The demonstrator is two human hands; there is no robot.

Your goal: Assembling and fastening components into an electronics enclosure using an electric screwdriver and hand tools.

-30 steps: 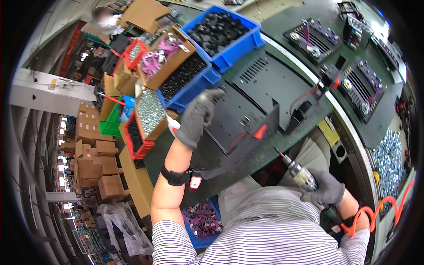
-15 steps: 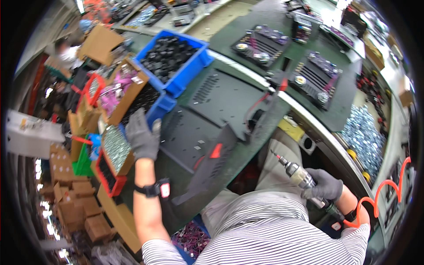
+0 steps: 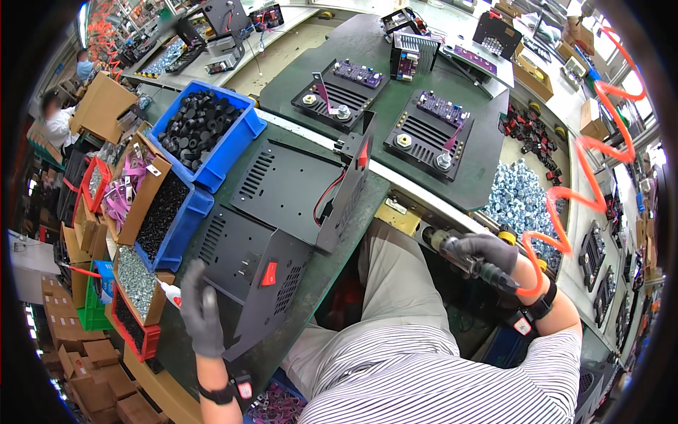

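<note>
My left hand [image 3: 202, 314], in a grey glove, hovers at the left of the green bench, fingers stretched upward. Beside its fingers shows a white nozzled bottle [image 3: 170, 291], partly hidden behind the glove. Just right of that hand rests a black metal housing [image 3: 265, 279] with a red rocker switch [image 3: 269, 273]. Behind it sits a second black housing [image 3: 289, 187] with a red and black wire inside. In my gloved right hand [image 3: 487, 251] is a pneumatic screwdriver [image 3: 459, 254], held at the bench's front rail; its bit is not clearly visible.
Blue bins hold black caps [image 3: 194, 131] and small black parts [image 3: 164, 219]. A cardboard box of silvery screws [image 3: 135, 279] stands nearer. Across the white rail lie two slotted black plates [image 3: 429, 134] with purple boards. An orange coiled hose [image 3: 558, 212] runs at right, near silvery nuts [image 3: 519, 194].
My left hand has drawn back from the small black parts bin toward me, and the white bottle now shows. My right hand has raised the screwdriver to the rail. The view has turned.
</note>
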